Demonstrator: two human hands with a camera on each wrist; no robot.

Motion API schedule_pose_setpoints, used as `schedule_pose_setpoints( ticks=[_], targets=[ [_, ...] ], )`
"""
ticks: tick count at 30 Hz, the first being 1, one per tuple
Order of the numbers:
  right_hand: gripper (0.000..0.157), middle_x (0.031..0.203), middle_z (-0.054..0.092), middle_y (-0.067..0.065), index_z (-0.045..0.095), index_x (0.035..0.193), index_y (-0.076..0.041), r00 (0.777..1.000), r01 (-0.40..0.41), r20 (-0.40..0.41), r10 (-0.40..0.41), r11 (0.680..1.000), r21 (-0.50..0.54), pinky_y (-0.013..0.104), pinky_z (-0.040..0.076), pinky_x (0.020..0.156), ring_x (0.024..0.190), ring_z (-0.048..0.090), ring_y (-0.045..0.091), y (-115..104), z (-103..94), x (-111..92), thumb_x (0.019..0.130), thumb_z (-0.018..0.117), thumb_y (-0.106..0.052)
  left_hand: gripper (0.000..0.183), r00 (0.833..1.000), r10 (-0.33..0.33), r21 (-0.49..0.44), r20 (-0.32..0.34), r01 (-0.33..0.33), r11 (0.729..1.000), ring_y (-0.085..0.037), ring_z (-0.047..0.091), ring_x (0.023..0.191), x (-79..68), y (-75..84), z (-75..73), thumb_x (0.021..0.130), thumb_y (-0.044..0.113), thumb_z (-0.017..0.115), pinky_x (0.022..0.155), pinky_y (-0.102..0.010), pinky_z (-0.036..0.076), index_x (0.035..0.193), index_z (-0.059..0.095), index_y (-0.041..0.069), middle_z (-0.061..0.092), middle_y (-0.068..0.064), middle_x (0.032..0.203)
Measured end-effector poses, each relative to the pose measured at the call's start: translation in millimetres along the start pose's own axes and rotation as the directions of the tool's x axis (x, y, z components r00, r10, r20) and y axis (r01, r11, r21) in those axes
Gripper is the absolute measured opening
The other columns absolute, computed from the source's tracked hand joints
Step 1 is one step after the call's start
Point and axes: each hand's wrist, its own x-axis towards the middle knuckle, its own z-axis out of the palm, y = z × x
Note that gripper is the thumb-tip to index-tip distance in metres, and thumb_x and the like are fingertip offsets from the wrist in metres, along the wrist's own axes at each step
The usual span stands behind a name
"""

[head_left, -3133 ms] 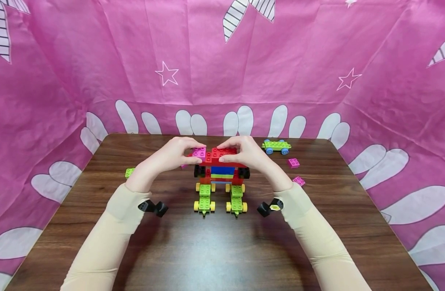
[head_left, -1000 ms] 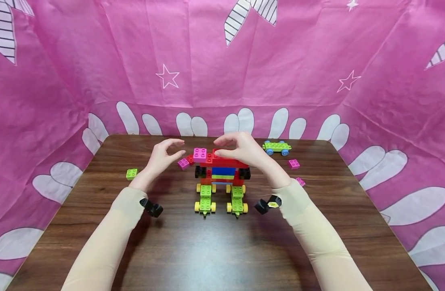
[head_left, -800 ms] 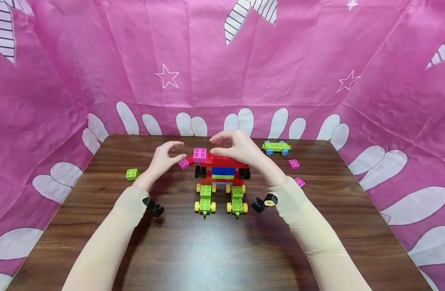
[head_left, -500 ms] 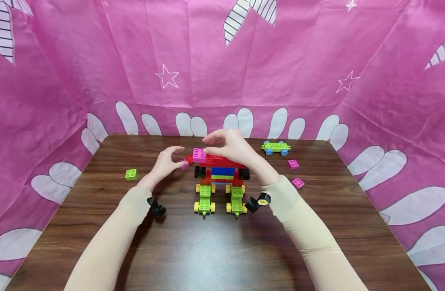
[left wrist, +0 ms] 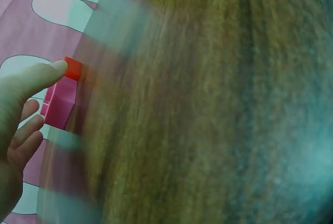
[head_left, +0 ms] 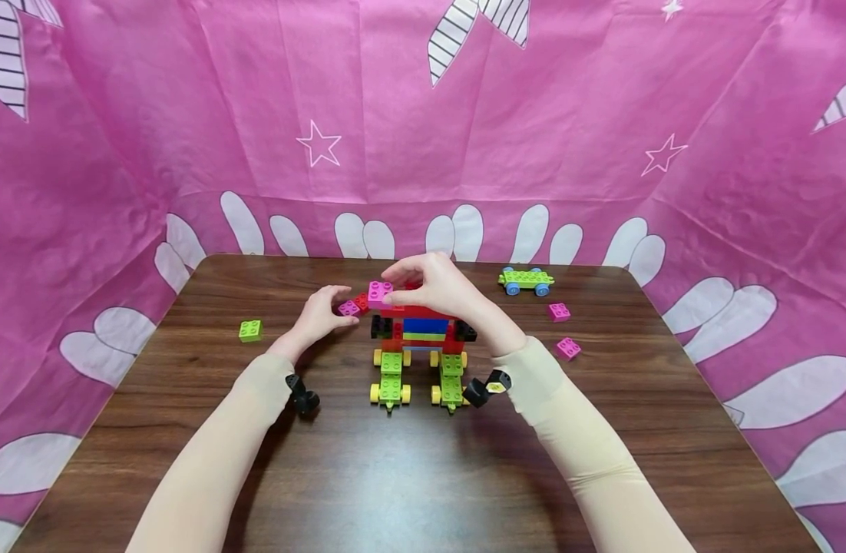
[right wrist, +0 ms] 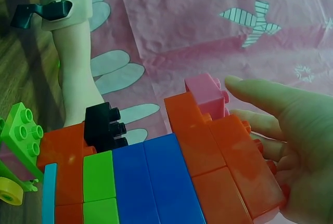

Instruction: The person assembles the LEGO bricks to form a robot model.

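A toy-brick build stands mid-table, with red bricks (head_left: 423,312) on top, blue and green bricks in its middle and black bricks at the sides. At its top left end sits a pink brick (head_left: 380,295). My right hand (head_left: 440,288) hovers over the top, thumb right at that pink brick (right wrist: 206,93), fingers loosely bent behind the red bricks. To the left, my left hand (head_left: 315,319) reaches low, its spread thumb and fingers either side of a loose pink brick (head_left: 348,308). A red brick (left wrist: 74,68) lies beside that one, partly overlapped by the thumb in the left wrist view.
Green wheeled bases (head_left: 391,384) with yellow wheels project from the build's front. A green brick (head_left: 250,331) lies at left. At right are a green car base (head_left: 527,279) with blue wheels and two pink bricks (head_left: 559,312). A pink cloth surrounds the wooden table (head_left: 409,476).
My left hand has let go of the pink brick on top and moved left and down to the loose pink brick. My right hand has slid left along the top to the placed pink brick.
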Motion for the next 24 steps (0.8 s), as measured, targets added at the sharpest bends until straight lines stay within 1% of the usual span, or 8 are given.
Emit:
schedule_pose_setpoints(
  ticks=[5,12,17,24],
  targets=[
    [0.038,0.102,0.073,0.005,0.072,0.111,-0.007,1.0,-0.013,0.009,0.014,0.999,-0.034,0.029,0.055,0.082,0.093,0.069,0.016,1,0.8,0,0.079,0.081,-0.026,0.062,1.0,-0.006,0.033,0.012,0.005,0.999,-0.037,0.058,0.111,-1.2,-5.5,1.5,0.076,0.015,0.081,0.098,-0.049,0.044,0.128,0.054,-0.008,0.059,-0.026,0.122],
    [0.036,0.096,0.074,0.003,0.073,0.107,-0.008,1.0,-0.013,0.011,0.014,0.997,-0.077,0.029,0.054,0.078,0.087,0.067,0.014,4,1.1,1,0.079,0.08,-0.028,0.057,1.0,-0.02,0.056,0.013,0.019,0.998,-0.036,0.059,0.105,-2.6,-10.5,2.2,0.077,0.016,0.081,0.093,-0.048,0.046,0.124,0.058,-0.007,0.062,-0.024,0.116],
    [0.035,0.093,0.074,0.002,0.073,0.107,-0.008,1.0,-0.013,0.011,0.014,0.997,-0.081,0.027,0.053,0.075,0.084,0.066,0.013,5,1.1,1,0.079,0.08,-0.028,0.052,0.999,-0.041,0.067,0.013,0.04,0.997,-0.034,0.059,0.103,-3.2,-11.4,3.6,0.079,0.018,0.079,0.091,-0.047,0.047,0.121,0.06,-0.006,0.063,-0.023,0.114],
    [0.034,0.092,0.074,0.003,0.074,0.106,-0.008,1.0,-0.012,-0.002,0.012,0.998,-0.065,0.028,0.054,0.076,0.083,0.067,0.012,5,2.4,0,0.078,0.081,-0.027,0.043,1.0,-0.023,0.095,-0.004,0.024,0.995,-0.033,0.059,0.098,-3.2,-11.6,5.5,0.082,0.015,0.075,0.087,-0.047,0.046,0.117,0.063,-0.005,0.064,-0.022,0.108]
  ],
)
